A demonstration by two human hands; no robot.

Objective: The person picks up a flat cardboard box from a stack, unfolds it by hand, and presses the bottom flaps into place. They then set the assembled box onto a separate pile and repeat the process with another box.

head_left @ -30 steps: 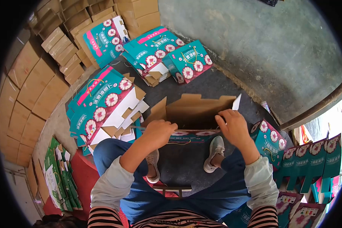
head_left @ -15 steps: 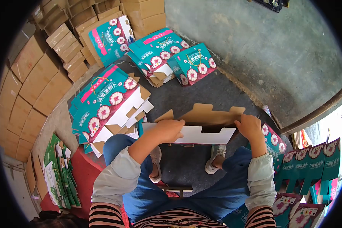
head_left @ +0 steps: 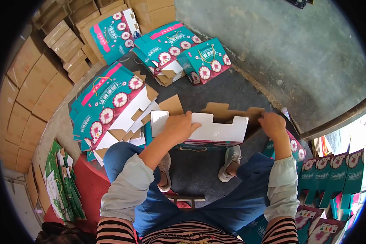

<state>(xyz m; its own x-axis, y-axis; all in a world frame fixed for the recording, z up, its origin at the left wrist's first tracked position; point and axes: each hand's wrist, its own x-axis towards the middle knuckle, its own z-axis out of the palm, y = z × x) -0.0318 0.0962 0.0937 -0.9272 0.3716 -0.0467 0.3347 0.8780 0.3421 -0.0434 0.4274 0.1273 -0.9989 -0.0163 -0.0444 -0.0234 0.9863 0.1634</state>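
An unfolded cardboard gift box (head_left: 223,132), white on the flaps facing me, brown inside and teal and maroon outside, stands between my knees. Its notched top flaps point upward. My left hand (head_left: 179,128) is closed around the left part of the white flap, thumb lying along it. At the box's right end, my right hand (head_left: 273,124) pinches the brown flap edge; its fingertips are partly hidden. Left of the box lies a stack of flat teal boxes (head_left: 110,101) with yellow cord handles.
More teal boxes (head_left: 166,42) sit farther back near the concrete wall (head_left: 280,53). Brown cartons (head_left: 40,85) are piled along the left. Folded green boxes (head_left: 65,183) rest at lower left. Several teal cartons (head_left: 333,173) stand in a row at right.
The box has tipped so its white flap stands higher and its teal lower side shows. My left hand has moved slightly left and down the flap; my right hand has shifted slightly right and up.
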